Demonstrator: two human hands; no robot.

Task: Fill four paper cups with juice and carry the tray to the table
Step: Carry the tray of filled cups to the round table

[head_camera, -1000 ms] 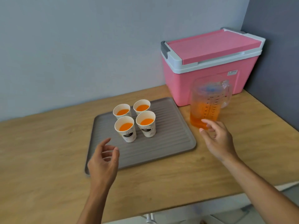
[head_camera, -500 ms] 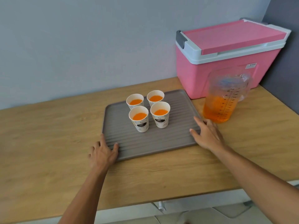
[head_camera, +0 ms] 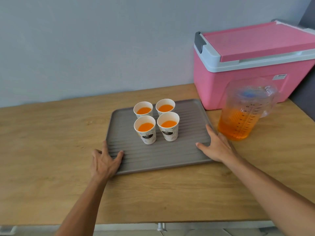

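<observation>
A grey ribbed tray (head_camera: 190, 126) lies flat on the wooden counter. Several white paper cups stand close together on its back half, each holding orange juice; the front pair are the left cup (head_camera: 145, 129) and the right cup (head_camera: 168, 126). My left hand (head_camera: 104, 162) grips the tray's front-left corner, thumb on the ribbed top and fingers along the left edge. My right hand (head_camera: 217, 145) holds the tray's right edge, thumb resting on top. A clear measuring jug (head_camera: 245, 109), about a third full of juice, stands just right of the tray.
A pink cooler (head_camera: 252, 65) with a white rim stands at the back right, against the wall and behind the jug. The wooden counter (head_camera: 51, 142) stretches left of the tray. Its front edge runs below my forearms.
Both hands came down from the air onto the tray, the left to the front-left corner and the right to the right edge. The cups and jug stayed put.
</observation>
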